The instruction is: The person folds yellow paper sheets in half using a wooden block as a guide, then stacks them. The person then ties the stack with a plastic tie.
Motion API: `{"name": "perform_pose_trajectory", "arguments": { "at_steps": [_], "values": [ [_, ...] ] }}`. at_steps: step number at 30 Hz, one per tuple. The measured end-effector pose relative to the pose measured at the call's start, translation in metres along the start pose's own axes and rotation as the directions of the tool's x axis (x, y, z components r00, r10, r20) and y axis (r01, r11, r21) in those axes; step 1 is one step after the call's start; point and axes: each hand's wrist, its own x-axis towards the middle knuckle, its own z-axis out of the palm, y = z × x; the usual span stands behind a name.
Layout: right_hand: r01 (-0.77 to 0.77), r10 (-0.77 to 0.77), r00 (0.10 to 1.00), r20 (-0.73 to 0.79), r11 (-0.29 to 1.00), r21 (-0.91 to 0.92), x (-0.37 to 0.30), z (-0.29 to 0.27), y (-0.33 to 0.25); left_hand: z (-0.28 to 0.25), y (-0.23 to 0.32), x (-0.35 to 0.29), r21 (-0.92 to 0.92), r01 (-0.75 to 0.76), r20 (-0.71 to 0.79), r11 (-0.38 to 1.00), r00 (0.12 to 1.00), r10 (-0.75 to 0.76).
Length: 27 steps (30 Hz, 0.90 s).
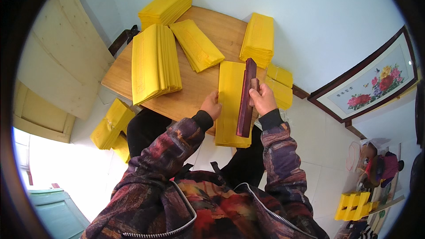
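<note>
In front of me a stack of yellow paper (229,102) lies lengthwise, its near end jutting past the table's front edge. My left hand (211,106) is closed at the left edge of this stack, fingers curled and partly hidden. A long dark-red wooden block (245,110) is in my right hand (264,99), whose thumb and fingers grip the small handle on its side. The block is held tilted over the right part of the stack; whether it touches the paper, I cannot tell.
On the wooden table (199,90) sit more yellow paper stacks: a fanned one (155,64) at left, a thin one (197,44) mid-table, others along the wall. Yellow bundles (108,126) are at lower left. A framed flower picture (367,79) stands at right.
</note>
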Motion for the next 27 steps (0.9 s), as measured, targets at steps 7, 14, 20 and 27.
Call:
{"name": "perform_pose_trajectory", "arguments": {
  "at_steps": [7,14,20,27],
  "values": [
    [0.033,-0.034,0.998,-0.049,0.999,-0.027,-0.010,-0.007,0.014,0.006,-0.004,0.015,0.149,0.108,0.051,0.983,0.992,-0.116],
    [0.032,-0.033,0.999,0.008,0.884,-0.466,0.019,0.011,0.009,0.002,0.017,-0.002,0.069,0.154,-0.022,0.986,0.988,-0.153],
    [-0.003,0.006,1.000,0.001,0.625,-0.780,0.022,0.037,-0.016,-0.001,0.003,-0.005,0.055,0.101,-0.002,0.993,0.995,-0.101],
    [-0.063,0.091,0.996,-0.017,0.527,-0.847,0.023,0.059,-0.019,0.002,0.006,-0.010,0.096,0.080,-0.050,0.992,0.996,-0.076]
  ]
}}
